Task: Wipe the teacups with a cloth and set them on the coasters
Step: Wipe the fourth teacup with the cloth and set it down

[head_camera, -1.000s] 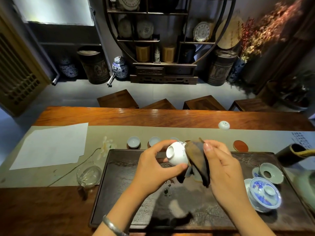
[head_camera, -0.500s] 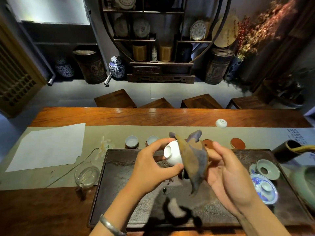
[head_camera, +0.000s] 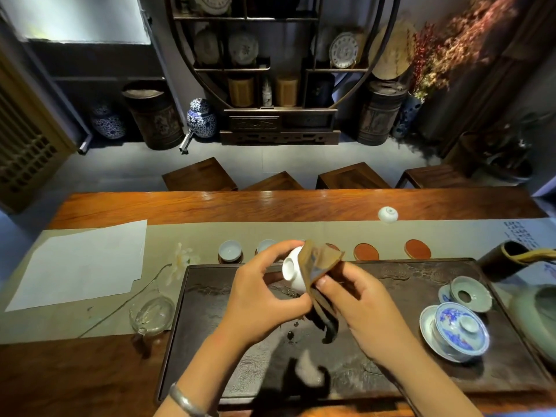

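My left hand (head_camera: 258, 299) grips a small white teacup (head_camera: 293, 270) tipped on its side, foot facing left, above the dark tea tray (head_camera: 391, 371). My right hand (head_camera: 358, 308) holds a brown cloth (head_camera: 319, 284) pressed against the cup's right side; the cloth's dark end hangs down. Two pale teacups (head_camera: 230, 250) (head_camera: 265, 245) stand on coasters at the back left. Two bare red-brown coasters (head_camera: 366, 251) (head_camera: 417, 249) lie to the right, and a third (head_camera: 332, 246) peeks out behind the cloth. One more white cup (head_camera: 387, 214) sits upside down near the table's far edge.
A blue-and-white lidded gaiwan (head_camera: 455, 332) and a celadon strainer (head_camera: 469, 293) stand on the tray's right end. A glass pitcher (head_camera: 152, 316) with a flower stem sits left of the tray. White paper (head_camera: 81, 263) lies at far left, a dark holder (head_camera: 502, 261) at right.
The cloth's raised corners have folded down against the cup. My right hand has turned from palm-up to gripping the cloth from the side, and the cup has rotated slightly.
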